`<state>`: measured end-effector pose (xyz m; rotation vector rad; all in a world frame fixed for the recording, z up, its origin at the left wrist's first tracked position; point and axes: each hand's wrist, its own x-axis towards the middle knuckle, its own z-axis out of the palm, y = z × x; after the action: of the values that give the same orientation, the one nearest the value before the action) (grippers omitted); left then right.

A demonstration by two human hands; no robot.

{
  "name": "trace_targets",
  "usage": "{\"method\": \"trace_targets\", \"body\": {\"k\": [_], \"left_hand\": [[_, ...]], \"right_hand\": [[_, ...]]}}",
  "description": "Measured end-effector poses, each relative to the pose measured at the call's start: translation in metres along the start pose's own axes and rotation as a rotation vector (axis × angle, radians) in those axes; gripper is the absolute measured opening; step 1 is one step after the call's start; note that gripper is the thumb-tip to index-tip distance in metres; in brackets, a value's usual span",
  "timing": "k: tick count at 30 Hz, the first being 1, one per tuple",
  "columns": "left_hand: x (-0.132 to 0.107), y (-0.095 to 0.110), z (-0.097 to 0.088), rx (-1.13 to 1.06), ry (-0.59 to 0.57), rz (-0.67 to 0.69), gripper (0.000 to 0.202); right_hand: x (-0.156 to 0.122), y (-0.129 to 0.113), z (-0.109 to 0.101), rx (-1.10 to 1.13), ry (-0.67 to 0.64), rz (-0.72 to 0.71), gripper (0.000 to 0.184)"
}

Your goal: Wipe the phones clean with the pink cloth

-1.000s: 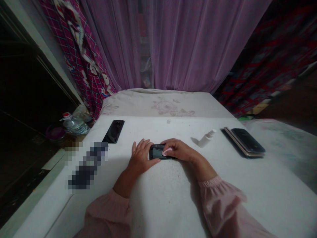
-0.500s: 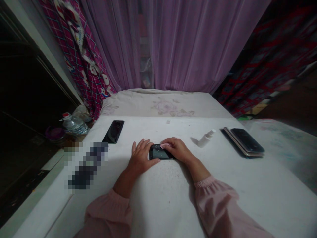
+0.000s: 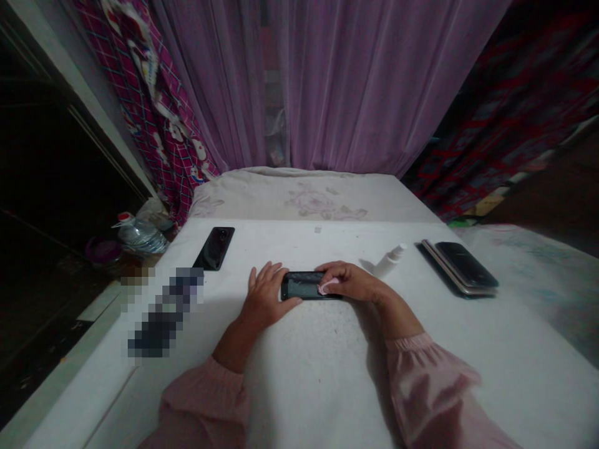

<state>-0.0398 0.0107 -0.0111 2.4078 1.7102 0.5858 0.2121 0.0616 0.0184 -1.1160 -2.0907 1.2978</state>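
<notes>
A black phone (image 3: 303, 285) lies face up on the white table (image 3: 299, 368) in front of me. My left hand (image 3: 263, 299) rests flat beside its left end, fingers spread, thumb against the phone's near edge. My right hand (image 3: 352, 282) is closed on a small pink cloth (image 3: 326, 287) and presses it onto the right part of the screen. Both arms wear pink sleeves.
Another black phone (image 3: 215, 247) lies at the back left. A small white spray bottle (image 3: 390, 260) lies to the right, and stacked phones (image 3: 461, 266) further right. A blurred-out object (image 3: 165, 312) sits near the left edge. Purple curtains hang behind; a water bottle (image 3: 138, 234) stands left of the table.
My right hand with the pink cloth has slid rightward along the phone's screen, uncovering more of it. My left hand has stayed in place.
</notes>
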Motion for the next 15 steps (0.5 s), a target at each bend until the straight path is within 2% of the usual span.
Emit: {"method": "trace_targets", "body": {"k": [7, 12, 15], "left_hand": [[0.001, -0.001, 0.002, 0.019, 0.021, -0.008, 0.061], [0.001, 0.0, 0.003, 0.027, 0.031, 0.001, 0.06], [0.0, 0.0, 0.004, 0.032, 0.045, 0.024, 0.061]], "right_hand": [[0.005, 0.001, 0.008, -0.127, 0.188, -0.008, 0.011], [0.011, 0.001, 0.018, -0.277, 0.385, 0.055, 0.017], [0.013, 0.002, 0.021, -0.312, 0.432, 0.067, 0.018]]}}
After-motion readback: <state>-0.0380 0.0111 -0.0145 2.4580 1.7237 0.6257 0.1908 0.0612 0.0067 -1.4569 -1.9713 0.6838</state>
